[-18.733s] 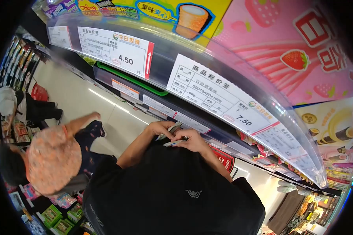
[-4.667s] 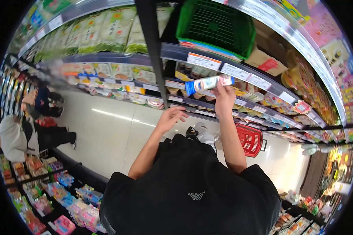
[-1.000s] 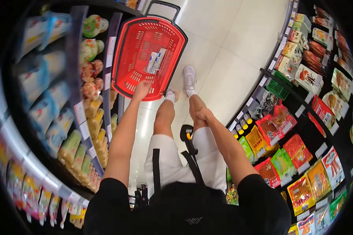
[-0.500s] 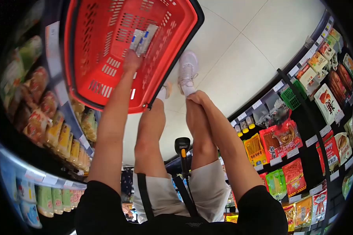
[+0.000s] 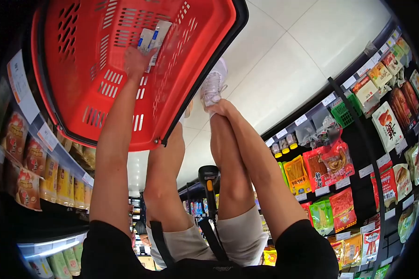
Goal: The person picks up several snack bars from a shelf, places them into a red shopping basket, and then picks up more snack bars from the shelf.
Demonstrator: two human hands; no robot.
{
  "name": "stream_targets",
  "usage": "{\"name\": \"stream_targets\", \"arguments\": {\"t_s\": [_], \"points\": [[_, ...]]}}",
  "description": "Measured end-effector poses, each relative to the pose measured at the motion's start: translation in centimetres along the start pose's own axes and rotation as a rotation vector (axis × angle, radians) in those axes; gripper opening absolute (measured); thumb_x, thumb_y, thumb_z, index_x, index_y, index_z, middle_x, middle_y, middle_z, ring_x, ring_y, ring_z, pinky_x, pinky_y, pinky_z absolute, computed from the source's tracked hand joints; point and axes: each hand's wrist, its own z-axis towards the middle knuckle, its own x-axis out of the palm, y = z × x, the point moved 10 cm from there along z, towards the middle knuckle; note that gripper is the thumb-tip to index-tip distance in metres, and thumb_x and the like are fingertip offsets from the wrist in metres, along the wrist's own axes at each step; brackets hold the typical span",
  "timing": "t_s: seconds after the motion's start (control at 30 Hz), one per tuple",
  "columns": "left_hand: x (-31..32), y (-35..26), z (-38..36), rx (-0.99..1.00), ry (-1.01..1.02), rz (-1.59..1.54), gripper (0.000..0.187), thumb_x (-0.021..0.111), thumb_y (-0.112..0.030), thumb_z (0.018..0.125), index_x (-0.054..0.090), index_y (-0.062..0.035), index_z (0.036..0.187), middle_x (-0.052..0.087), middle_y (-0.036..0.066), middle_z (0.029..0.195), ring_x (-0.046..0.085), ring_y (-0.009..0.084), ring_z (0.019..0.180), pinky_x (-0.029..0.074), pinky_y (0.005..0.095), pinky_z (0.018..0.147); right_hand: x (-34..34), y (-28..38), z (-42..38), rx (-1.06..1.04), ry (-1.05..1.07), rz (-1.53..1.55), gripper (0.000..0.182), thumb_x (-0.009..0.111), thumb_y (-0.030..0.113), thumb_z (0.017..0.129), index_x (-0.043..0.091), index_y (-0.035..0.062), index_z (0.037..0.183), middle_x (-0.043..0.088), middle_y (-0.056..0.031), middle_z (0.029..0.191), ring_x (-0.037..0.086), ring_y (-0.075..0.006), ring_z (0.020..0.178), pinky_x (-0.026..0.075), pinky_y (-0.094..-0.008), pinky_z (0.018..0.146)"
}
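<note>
A red basket [image 5: 121, 109] with slotted walls and a dark rim fills the upper left. Down inside it, my left hand [image 5: 136, 61] is closed around white packets [image 5: 159, 33] with blue marks; they overlap, and part of them is hidden by my fingers. My right hand [image 5: 220, 109] is curled over my right lower leg, just above the light shoe [image 5: 214, 86]. Its fingers show only in part. A black handheld scanner [image 5: 208, 179] with a yellow button hangs between my knees, apart from both hands.
Shelves of packaged snacks [image 5: 328, 172] run along the right, behind a dark edge with price tags [image 5: 300, 120]. On the left, more bagged food [image 5: 25, 160] stands close beside the basket. A pale tiled floor [image 5: 284, 60] lies between the shelves.
The basket now appears larger and farther left in view. My left hand and the packets have shifted left and up with it. My right hand stays on the leg, slightly farther left.
</note>
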Motion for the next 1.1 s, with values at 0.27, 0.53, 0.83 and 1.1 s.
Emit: {"name": "stream_targets", "arguments": {"t_s": [0.27,0.53,0.83,1.1], "points": [[0.3,-3.4,-0.7,0.176,0.28,-0.392,0.053,0.077,-0.031,0.067,0.06,0.0021,0.104,0.065,0.018,0.097,0.064,0.029,0.089,0.049,0.0377,0.077,0.7,-1.3,1.1,0.162,0.042,-0.039,0.066,0.066,0.048,0.059,0.062,0.0072,0.112,0.062,-0.0152,0.111,0.057,-0.0306,0.105,0.045,-0.0378,0.088],[0.9,-3.5,-1.5,0.104,0.166,-0.298,0.049,0.077,-0.021,0.067,0.059,0.0018,0.106,0.065,0.018,0.1,0.064,0.0278,0.091,0.049,0.0367,0.078,1.1,-1.4,1.8,0.092,0.038,-0.101,0.068,0.063,0.058,0.064,0.063,0.0089,0.111,0.059,-0.0205,0.113,0.055,-0.0325,0.107,0.043,-0.0368,0.091],[-0.2,-5.0,-3.1,0.054,0.292,-0.528,0.041,0.074,-0.014,0.069,0.06,0.0018,0.104,0.066,0.014,0.1,0.064,0.0219,0.089,0.048,0.0326,0.08,0.3,0.4,1.2,0.018,0.006,-0.173,0.069,0.061,0.057,0.067,0.059,0.0092,0.117,0.059,-0.0198,0.112,0.056,-0.0337,0.106,0.044,-0.038,0.091],[-8.1,-3.9,-8.3,-0.037,0.268,-0.916,0.034,0.071,-0.011,0.072,0.06,0.0003,0.103,0.067,0.011,0.092,0.064,0.0178,0.08,0.051,0.0324,0.072,-7.0,5.5,-12.5,0.067,-0.269,-0.054,0.057,0.059,0.046,0.075,0.058,0.0001,0.11,0.06,-0.0233,0.107,0.058,-0.0356,0.103,0.045,-0.0411,0.088]]}}
